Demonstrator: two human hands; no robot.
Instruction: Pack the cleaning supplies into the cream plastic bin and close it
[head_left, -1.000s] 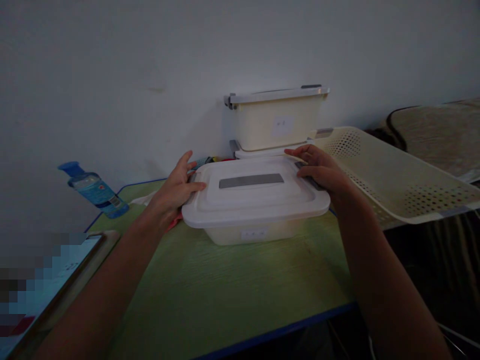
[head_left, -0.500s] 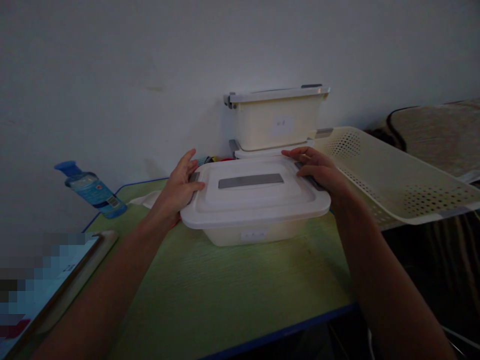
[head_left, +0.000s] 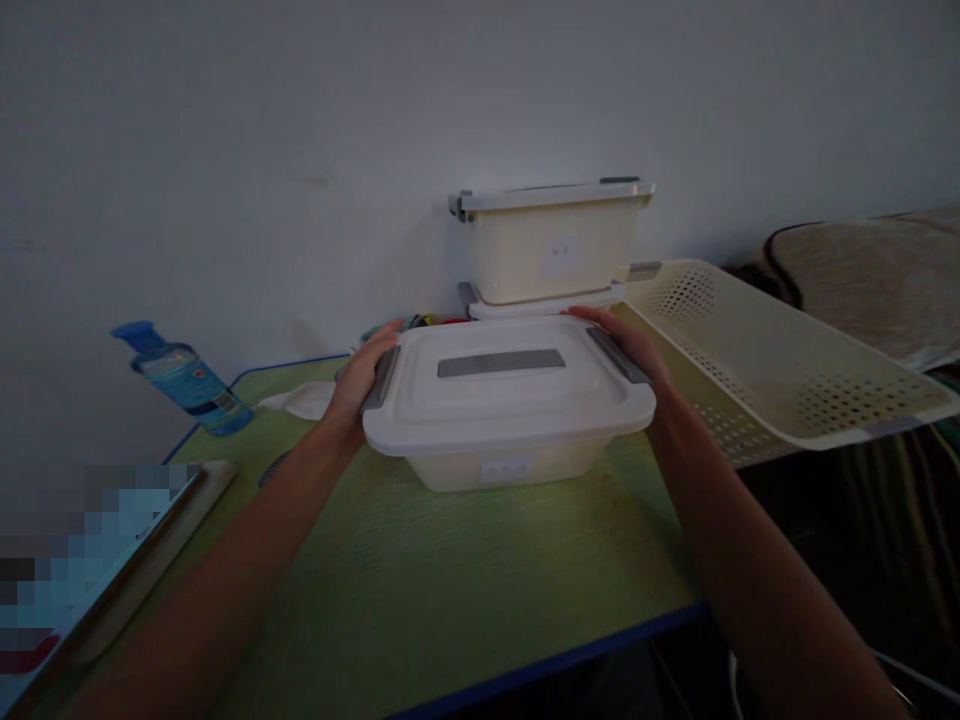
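Note:
A storage box (head_left: 510, 410) with a white lid and a pale body stands on the green table, a small label on its front. Grey clips lie along both ends of the lid, the left clip (head_left: 382, 378) and the right clip (head_left: 618, 355). My left hand (head_left: 361, 380) is against the box's left end, fingers along the outside of the clip. At the other end, my right hand (head_left: 628, 345) grips the side below the lid's edge, its fingers reaching to the back corner. The lower fingers of both hands are partly hidden.
Two similar boxes (head_left: 551, 250) are stacked behind, by the wall. A perforated cream basket (head_left: 757, 360) lies to the right, near a cushion (head_left: 870, 280). A blue bottle (head_left: 191, 380) stands left on the green table (head_left: 450, 600), with a white cloth (head_left: 304, 400) beside it.
My thumbs and fingers have come off the top of the lid and clips and slid down to the box's ends. Both clips now show in full. The box stays in place.

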